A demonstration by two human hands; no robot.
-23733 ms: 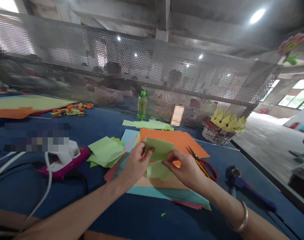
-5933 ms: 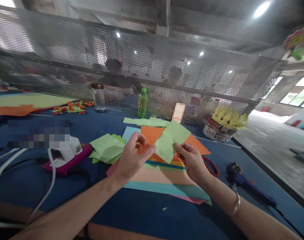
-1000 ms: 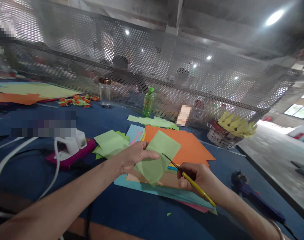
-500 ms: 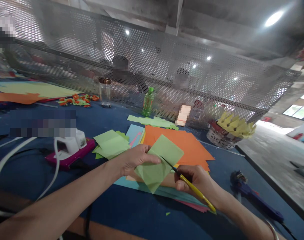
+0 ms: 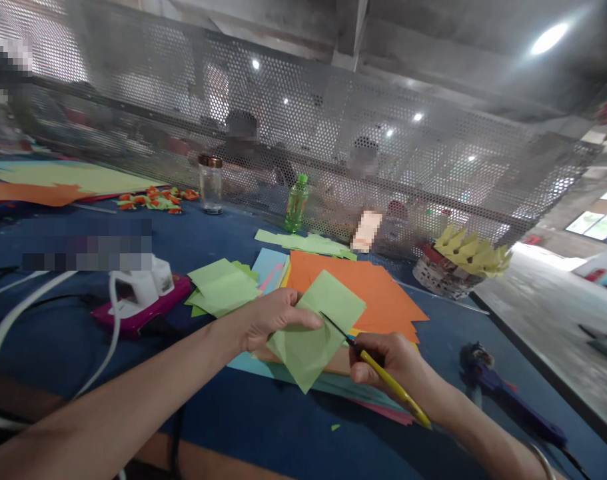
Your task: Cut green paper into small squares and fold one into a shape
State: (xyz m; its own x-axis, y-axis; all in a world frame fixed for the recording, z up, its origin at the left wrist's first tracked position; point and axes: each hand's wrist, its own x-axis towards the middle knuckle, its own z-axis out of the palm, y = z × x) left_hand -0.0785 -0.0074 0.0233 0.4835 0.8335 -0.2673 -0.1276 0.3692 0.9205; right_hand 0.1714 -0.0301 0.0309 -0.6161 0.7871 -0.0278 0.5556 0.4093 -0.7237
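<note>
My left hand pinches a light green square of paper by its left side, thumb on top. In my right hand is a pair of scissors with yellow handles. Their dark blades lie across the middle of the green paper, close to my left thumb. Below both hands lies a stack of coloured sheets, with orange paper uppermost at the back and blue and pink edges in front. Beside my left wrist sits a pile of green paper squares.
A magenta power strip with white plugs and cables lies left. A glass jar, a green bottle and green paper strips are along the perforated screen. On the right are a basket with yellow paper and a blue glue gun.
The lower part of the green paper has swung slightly down and flattened against the scissors. Both hands stay almost in the same place.
</note>
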